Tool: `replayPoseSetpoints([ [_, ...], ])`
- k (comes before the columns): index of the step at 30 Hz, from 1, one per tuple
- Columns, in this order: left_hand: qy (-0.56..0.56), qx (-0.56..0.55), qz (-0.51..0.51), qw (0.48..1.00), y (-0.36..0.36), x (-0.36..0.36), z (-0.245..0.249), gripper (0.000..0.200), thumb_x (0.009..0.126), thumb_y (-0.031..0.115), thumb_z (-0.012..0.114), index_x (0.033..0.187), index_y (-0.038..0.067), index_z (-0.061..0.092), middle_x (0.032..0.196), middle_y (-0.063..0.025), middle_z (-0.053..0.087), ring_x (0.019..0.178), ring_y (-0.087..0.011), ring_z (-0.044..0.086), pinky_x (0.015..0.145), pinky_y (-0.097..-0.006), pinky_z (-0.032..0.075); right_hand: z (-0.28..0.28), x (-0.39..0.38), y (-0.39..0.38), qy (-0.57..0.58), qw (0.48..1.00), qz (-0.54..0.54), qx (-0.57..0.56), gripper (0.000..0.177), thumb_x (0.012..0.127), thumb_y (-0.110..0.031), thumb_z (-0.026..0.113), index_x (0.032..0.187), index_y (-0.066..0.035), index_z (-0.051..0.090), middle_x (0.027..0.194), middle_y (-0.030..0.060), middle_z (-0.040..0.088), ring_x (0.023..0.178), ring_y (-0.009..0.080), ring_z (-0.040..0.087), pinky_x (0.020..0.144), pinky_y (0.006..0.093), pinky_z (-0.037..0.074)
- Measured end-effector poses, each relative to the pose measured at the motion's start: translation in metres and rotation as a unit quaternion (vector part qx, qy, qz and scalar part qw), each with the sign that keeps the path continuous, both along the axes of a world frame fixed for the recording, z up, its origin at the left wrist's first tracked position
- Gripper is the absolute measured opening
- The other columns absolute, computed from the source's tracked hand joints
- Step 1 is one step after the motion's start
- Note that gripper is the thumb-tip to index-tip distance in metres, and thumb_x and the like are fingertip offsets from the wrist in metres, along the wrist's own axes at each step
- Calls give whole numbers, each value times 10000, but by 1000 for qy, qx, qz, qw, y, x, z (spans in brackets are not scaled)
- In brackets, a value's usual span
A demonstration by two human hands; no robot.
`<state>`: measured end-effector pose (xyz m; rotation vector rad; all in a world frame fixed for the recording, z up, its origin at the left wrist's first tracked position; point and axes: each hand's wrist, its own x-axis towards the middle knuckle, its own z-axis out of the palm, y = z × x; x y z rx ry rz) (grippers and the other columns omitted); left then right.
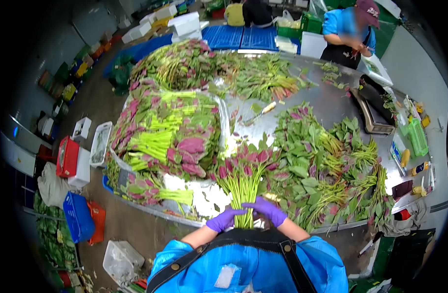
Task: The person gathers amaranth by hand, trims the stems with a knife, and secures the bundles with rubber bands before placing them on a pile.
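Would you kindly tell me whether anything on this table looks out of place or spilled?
Only small things: a pale-handled knife lies loose on the steel table between heaps of red-green leafy stalks, and torn leaves are scattered near the far edge.

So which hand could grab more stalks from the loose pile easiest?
Probably the right hand: the loose pile lies beside it, while the left hand sits across the bunch, farther away.

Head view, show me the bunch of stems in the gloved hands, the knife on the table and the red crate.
bunch of stems point(243, 188), head view, middle of the green stalks.
knife point(269, 107), head view, pale handle.
red crate point(73, 158), head view, its outer wall.
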<state>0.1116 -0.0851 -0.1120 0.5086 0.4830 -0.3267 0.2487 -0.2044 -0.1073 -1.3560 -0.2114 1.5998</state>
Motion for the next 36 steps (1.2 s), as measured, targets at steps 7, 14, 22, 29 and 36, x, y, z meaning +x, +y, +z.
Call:
replayPoseSetpoints([
  [7, -70, 191, -24, 979, 10, 16, 23, 427, 818, 49, 569, 1221, 18, 431, 1093, -107, 557, 971, -213, 580, 826, -338, 492, 0, 4, 5, -120, 978, -48, 166, 400, 772, -196, 665, 1105, 1, 564, 1017, 71, 620, 895, 138, 571, 817, 277, 438],
  [14, 111, -82, -42, 990, 12, 0, 13, 384, 853, 85, 480, 1206, -50, 411, 1063, -184, 581, 918, -279, 614, 799, -380, 516, -71, -2, 5, -124, 987, 18, 99, 537, 757, -275, 685, 1198, -27, 506, 1139, 77, 568, 1031, 166, 525, 898, 291, 396],
  [22, 18, 83, 4, 996, 11, 10, 21, 363, 822, 31, 527, 1172, -37, 457, 1054, -134, 581, 958, -236, 586, 846, -342, 479, -13, 1, -1, -83, 986, -66, 127, 375, 768, -223, 679, 1057, -3, 587, 952, 52, 625, 840, 132, 572, 771, 264, 446],
  [29, 34, -30, -11, 999, 1, -2, 0, 329, 821, 34, 543, 1141, -13, 477, 999, -128, 598, 856, -229, 625, 729, -321, 533, -30, -14, -6, -35, 994, -21, 98, 439, 775, -267, 666, 1117, -11, 563, 1042, 73, 609, 931, 152, 564, 842, 276, 420],
  [36, 50, 55, 10, 997, 0, 1, 38, 399, 804, 35, 563, 1183, 5, 444, 1029, -133, 590, 911, -243, 613, 777, -353, 523, -16, -13, -6, -54, 989, -72, 121, 417, 773, -225, 669, 1110, -4, 563, 1036, 66, 612, 928, 140, 564, 846, 267, 421],
])
